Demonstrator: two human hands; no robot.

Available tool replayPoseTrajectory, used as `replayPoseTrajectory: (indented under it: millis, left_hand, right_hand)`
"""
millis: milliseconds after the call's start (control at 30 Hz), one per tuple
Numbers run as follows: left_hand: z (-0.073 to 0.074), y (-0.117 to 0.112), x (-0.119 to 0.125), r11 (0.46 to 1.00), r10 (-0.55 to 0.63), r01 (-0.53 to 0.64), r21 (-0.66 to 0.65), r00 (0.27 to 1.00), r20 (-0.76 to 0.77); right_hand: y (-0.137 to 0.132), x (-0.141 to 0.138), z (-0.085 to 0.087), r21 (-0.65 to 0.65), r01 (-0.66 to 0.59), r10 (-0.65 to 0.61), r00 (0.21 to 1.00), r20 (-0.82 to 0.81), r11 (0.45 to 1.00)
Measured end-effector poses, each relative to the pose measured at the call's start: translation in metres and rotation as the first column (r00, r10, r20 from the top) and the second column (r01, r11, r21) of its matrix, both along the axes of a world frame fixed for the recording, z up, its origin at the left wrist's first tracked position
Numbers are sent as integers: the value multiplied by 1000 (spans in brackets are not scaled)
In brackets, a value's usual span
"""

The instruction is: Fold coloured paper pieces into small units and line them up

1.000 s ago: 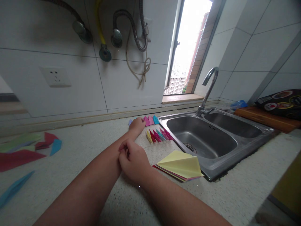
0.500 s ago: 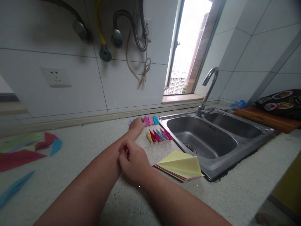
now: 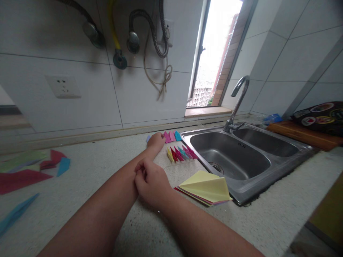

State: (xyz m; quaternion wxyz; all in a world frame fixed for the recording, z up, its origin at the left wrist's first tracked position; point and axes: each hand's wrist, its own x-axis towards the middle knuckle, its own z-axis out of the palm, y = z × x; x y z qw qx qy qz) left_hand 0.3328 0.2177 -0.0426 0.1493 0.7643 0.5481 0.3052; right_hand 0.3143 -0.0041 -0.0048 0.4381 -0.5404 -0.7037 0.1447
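Observation:
My left hand [image 3: 156,142] reaches to the back of the counter, at the left part of a row of small folded papers [image 3: 172,136] in pink and blue. Its fingers are closed there, and what they grip, if anything, is hidden. A pale lilac folded paper [image 3: 148,138] peeks out beside it. My right hand [image 3: 154,184] is curled with fingertips against my left forearm; nothing shows in it. In front of the back row stands another row of pointed folded papers [image 3: 182,153] in yellow, red, teal and magenta. A stack of larger folded sheets [image 3: 206,187], yellow on top, lies right of my right hand.
A double steel sink [image 3: 230,157] with a curved faucet [image 3: 239,100] sits to the right. More coloured folded papers [image 3: 24,182] lie at the far left of the counter. A wooden board [image 3: 302,134] carries a dark package [image 3: 321,116]. Hoses hang on the tiled wall.
Almost nothing differs. Both hands stay in the same places, and the rows of paper have not moved; the view shifts only very slightly.

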Motion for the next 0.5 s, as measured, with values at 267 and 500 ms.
replayPoseTrajectory:
  millis: [267, 500]
  left_hand:
    - [0, 0, 0, 1000, -3, 3, 1, 1000, 16]
    - [0, -1, 0, 1000, -6, 6, 2, 1000, 31]
  right_hand:
    - [0, 0, 0, -6, -1, 1, 1000, 5, 1000]
    - [0, 0, -1, -13, 1, -1, 1000, 6, 1000]
